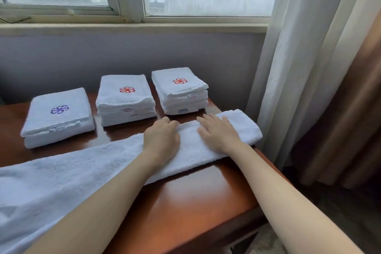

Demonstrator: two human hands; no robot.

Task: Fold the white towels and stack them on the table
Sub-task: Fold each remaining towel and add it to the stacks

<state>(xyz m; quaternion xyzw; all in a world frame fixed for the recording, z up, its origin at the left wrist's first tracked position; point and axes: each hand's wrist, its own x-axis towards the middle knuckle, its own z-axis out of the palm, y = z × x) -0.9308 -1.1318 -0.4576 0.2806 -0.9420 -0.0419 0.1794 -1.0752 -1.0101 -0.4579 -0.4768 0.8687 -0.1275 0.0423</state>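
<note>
Fingers (209, 121) of right hand (218, 133) spread flat on long white towel (92, 167) lying across table (185, 202), left hand (160, 140) curled round its far edge; likely risk: unsupported tail off near-left side dragging strip crooked, or fold nudging folded stack (179, 90) just behind.

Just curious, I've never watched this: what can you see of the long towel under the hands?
The long towel is white terry, folded into a narrow strip lying across the wooden table, widening toward the lower left. The left hand curls over its far edge; the right hand rests flat on it.
</note>
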